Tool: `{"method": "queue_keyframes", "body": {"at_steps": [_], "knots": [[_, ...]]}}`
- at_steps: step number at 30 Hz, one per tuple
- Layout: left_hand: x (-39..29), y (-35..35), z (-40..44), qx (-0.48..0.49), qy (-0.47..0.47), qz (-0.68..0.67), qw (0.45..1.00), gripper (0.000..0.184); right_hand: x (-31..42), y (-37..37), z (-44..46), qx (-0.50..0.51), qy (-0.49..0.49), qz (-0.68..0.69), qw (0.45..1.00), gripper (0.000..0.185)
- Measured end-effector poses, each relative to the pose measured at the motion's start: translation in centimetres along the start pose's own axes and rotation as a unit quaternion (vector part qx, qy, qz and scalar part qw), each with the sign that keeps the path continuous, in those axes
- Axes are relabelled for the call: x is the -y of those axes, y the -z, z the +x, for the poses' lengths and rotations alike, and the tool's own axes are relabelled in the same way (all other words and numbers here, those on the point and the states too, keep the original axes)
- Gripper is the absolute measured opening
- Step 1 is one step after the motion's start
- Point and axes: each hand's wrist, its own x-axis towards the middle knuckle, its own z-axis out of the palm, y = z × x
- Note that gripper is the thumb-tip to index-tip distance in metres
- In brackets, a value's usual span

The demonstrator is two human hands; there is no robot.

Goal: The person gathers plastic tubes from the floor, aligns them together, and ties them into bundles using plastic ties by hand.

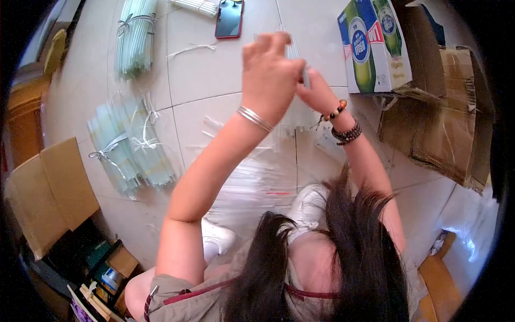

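My left hand (271, 72), with silver bangles at the wrist, is raised with its fingers curled. What it grips is hidden behind the back of the hand. Close on its right is my right hand (321, 96), wearing beaded bracelets, its fingers closed around a bundle of clear thin tubes (293, 115). Ends of the tubes show above and below the hands. A small grey strip (306, 78) shows between the two hands. Beneath my forearms, loose clear tubes (244, 185) lie in a pile on the floor.
Tied tube bundles (134, 45) lie on the left of the tiled floor, with more bundles (131, 147) nearer. A phone (229, 20) and white ties (196, 49) lie ahead. A beer carton (370, 48) and brown cardboard (429, 134) stand right; a cardboard box (51, 196) stands left.
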Motion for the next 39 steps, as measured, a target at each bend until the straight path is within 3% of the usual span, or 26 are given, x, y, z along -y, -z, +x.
{"method": "queue_keyframes", "body": {"at_steps": [3,4,5,6,7,8,10,13,14,17,18,20,21,23,25,27,29,31,32,33,35,37,39], "knots": [[0.5,-1.4,1.1,0.159,-0.093,-0.031,0.982,0.021,1.9,-1.1,-0.9,0.012,0.131,-0.062,0.989,0.013],[1.1,-1.5,1.8,0.231,-0.088,-0.1,0.964,0.016,0.2,-0.6,-1.0,0.045,0.119,-0.026,0.992,0.014],[2.2,-2.4,2.0,0.23,-0.076,-0.195,0.95,0.017,-0.9,-0.3,-1.1,0.077,0.107,0.01,0.991,0.014],[3.6,-3.7,2.1,0.225,-0.065,-0.287,0.929,0.019,0.8,0.5,-0.4,0.166,0.016,0.182,0.969,0.021],[4.8,-4.6,2.1,0.218,-0.055,-0.377,0.899,0.022,1.9,1.1,0.0,0.199,-0.015,0.16,0.967,0.021],[5.6,-5.3,1.8,0.241,0.029,-0.404,0.882,0.037,2.7,1.7,0.1,0.23,-0.046,0.137,0.962,0.022],[7.4,-7.5,0.6,0.303,0.066,-0.448,0.838,0.04,4.2,3.2,0.4,0.275,-0.058,0.097,0.955,0.019],[7.9,-7.2,-0.3,0.407,0.178,-0.495,0.747,0.037,3.6,4.5,1.4,0.267,0.133,0.031,0.954,0.016],[8.1,-7.3,-0.6,0.422,0.201,-0.515,0.719,0.035,4.2,5.0,1.0,0.252,0.092,-0.002,0.963,0.018],[8.9,-8.2,-2.0,0.432,0.216,-0.602,0.636,0.036,5.0,4.8,0.9,0.133,0.094,-0.154,0.975,0.019],[9.0,-8.4,-2.3,0.43,0.211,-0.634,0.607,0.038,4.6,4.4,1.0,0.055,0.189,-0.28,0.94,0.023],[9.3,-8.7,-3.0,0.394,0.253,-0.705,0.533,0.041,3.8,3.5,1.5,-0.026,0.309,-0.346,0.886,0.024],[9.1,-8.7,-3.1,0.387,0.251,-0.694,0.553,0.04,3.5,3.1,1.6,-0.067,0.365,-0.374,0.85,0.024],[8.5,-8.8,-3.3,0.374,0.248,-0.669,0.593,0.04,3.1,2.7,1.4,-0.098,0.392,-0.363,0.84,0.019],[7.9,-7.9,-3.3,0.303,0.122,-0.451,0.831,0.028,3.1,2.6,0.9,-0.117,0.402,-0.338,0.843,0.013],[7.3,-7.0,-3.2,0.193,-0.02,-0.177,0.965,0.019,2.7,3.1,-0.3,-0.139,0.321,-0.325,0.878,0.006],[8.5,-5.6,-4.0,0.123,-0.006,-0.087,0.989,0.008,0.9,4.4,-1.6,-0.125,0.216,-0.347,0.904,0.004],[11.2,-4.9,-5.3,0.107,-0.065,0.022,0.992,0.009,-1.5,5.7,-2.6,-0.078,0.089,-0.399,0.909,0.012],[11.1,-5.2,-5.8,0.136,0.0,-0.161,0.978,0.012,-1.7,5.8,-2.4,-0.075,0.05,-0.253,0.963,0.021],[10.2,-5.0,-6.4,0.162,0.065,-0.339,0.925,0.017,-1.4,5.5,-2.1,-0.07,0.01,-0.1,0.993,0.029],[7.4,-5.1,-6.9,0.192,0.188,-0.628,0.73,0.032,-0.4,4.1,-1.4,-0.048,-0.071,0.212,0.974,0.047],[3.3,-4.7,-5.3,0.163,0.286,-0.696,0.638,0.035,0.7,2.8,0.4,0.023,-0.061,0.349,0.935,0.048],[2.8,-5.7,-4.9,0.065,0.327,-0.798,0.502,0.038,0.6,2.5,1.9,0.106,-0.047,0.437,0.892,0.047]]}}
